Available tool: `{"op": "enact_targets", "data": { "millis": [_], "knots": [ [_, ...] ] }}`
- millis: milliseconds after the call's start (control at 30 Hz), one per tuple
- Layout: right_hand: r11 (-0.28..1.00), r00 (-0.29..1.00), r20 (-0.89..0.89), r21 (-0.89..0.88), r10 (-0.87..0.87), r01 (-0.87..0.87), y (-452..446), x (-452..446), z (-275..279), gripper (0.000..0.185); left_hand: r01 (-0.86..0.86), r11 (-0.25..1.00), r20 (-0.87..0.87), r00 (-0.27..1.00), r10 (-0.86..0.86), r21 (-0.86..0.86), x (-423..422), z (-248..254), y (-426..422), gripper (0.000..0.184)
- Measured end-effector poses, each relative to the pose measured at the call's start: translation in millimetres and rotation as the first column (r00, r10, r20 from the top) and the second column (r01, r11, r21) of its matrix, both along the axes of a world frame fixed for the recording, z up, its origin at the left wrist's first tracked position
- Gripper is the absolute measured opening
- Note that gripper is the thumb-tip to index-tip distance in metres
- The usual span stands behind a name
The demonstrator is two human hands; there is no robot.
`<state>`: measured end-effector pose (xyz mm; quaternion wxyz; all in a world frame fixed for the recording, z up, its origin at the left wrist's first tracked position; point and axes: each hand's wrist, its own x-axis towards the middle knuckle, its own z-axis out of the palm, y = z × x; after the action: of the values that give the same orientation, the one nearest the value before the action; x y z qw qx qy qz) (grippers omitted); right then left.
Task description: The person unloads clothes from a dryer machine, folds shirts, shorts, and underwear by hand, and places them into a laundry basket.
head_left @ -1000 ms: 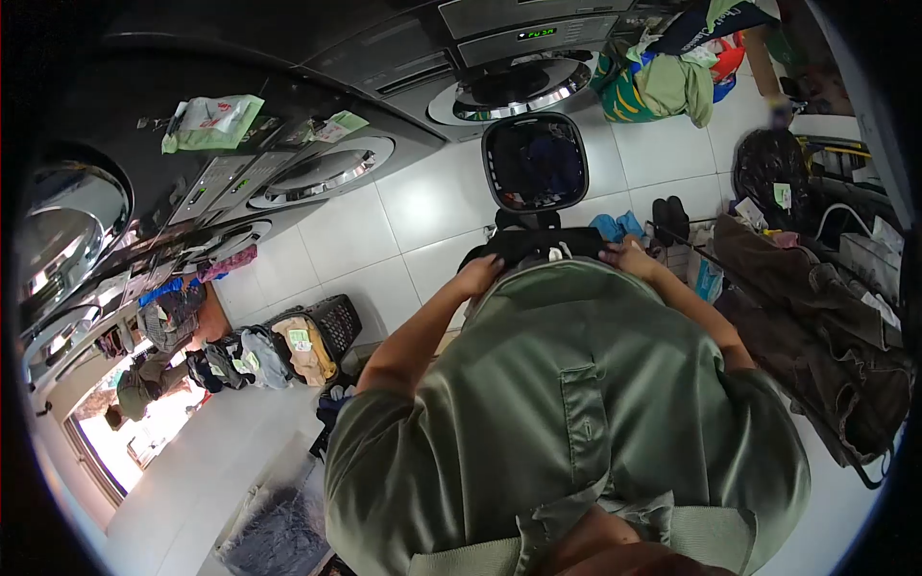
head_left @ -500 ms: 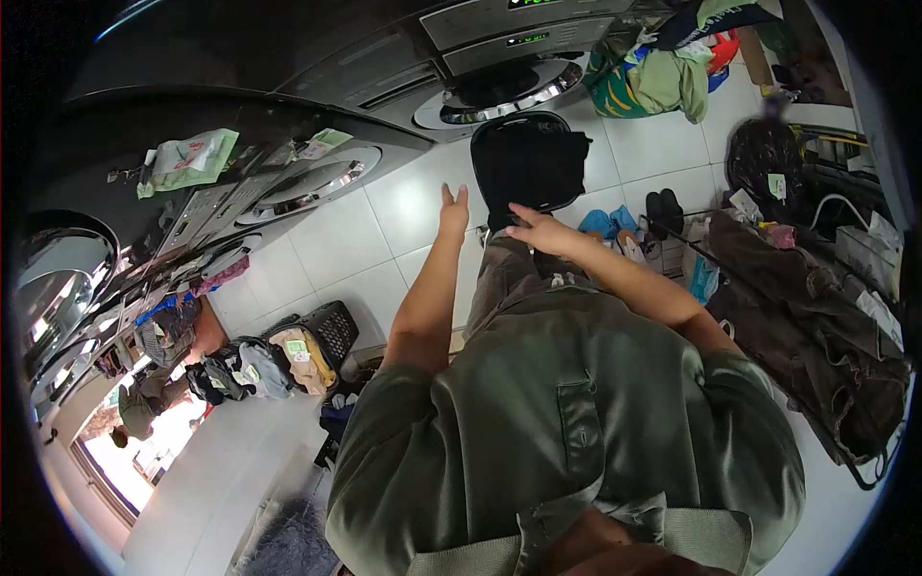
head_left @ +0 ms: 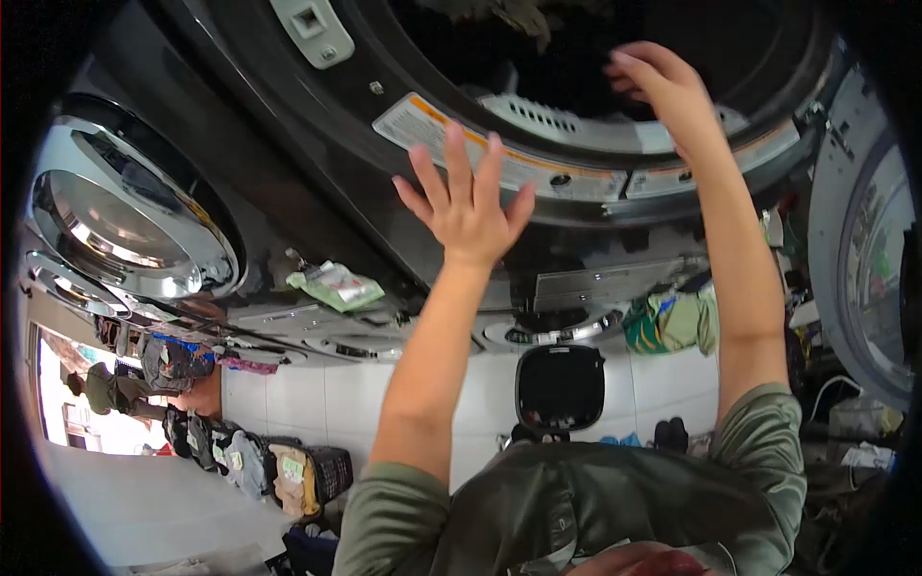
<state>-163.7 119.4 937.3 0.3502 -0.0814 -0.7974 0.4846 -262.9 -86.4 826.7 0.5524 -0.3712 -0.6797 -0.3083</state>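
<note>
Above me is the round opening of a dark front-loading machine [head_left: 595, 230], with a grey-brown cloth [head_left: 523, 21] inside its dark drum. My left hand [head_left: 468, 206] is open, fingers spread, in front of the label strip on the lower rim. It holds nothing. At the mouth of the drum is my right hand [head_left: 672, 94], its fingers loosely bent and slightly blurred. No item shows in it, though the dark drum behind makes the fingertips hard to read. The machine's round door [head_left: 860, 259] hangs open on the right.
A black basket [head_left: 521, 389] stands on the white tiled floor below. Green clothes [head_left: 677, 322] are piled beyond it. More machines line the left, one with a chrome door [head_left: 144, 206] and a green-white packet [head_left: 334, 286]. Filled baskets [head_left: 298, 475] and a person [head_left: 106, 392] are farther left.
Both hands have risen from beside the floor basket to the machine's opening. My view has tilted up. The black cloth that stuck out over the basket rim is no longer seen there.
</note>
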Motion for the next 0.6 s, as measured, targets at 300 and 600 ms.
{"op": "enact_targets", "data": {
  "millis": [300,600],
  "knots": [
    [0.517,0.773,0.425,0.843,-0.470,-0.149,66,-253,-23,0.076,0.045,0.999,0.009,0.999,-0.045,0.009,-3,2,-6,0.039],
    [0.940,0.718,-0.650,-0.342,-0.248,0.015,71,-160,132,0.057,0.080,0.996,0.015,0.997,-0.081,0.036,-4,1,-7,0.031]
  ]
}}
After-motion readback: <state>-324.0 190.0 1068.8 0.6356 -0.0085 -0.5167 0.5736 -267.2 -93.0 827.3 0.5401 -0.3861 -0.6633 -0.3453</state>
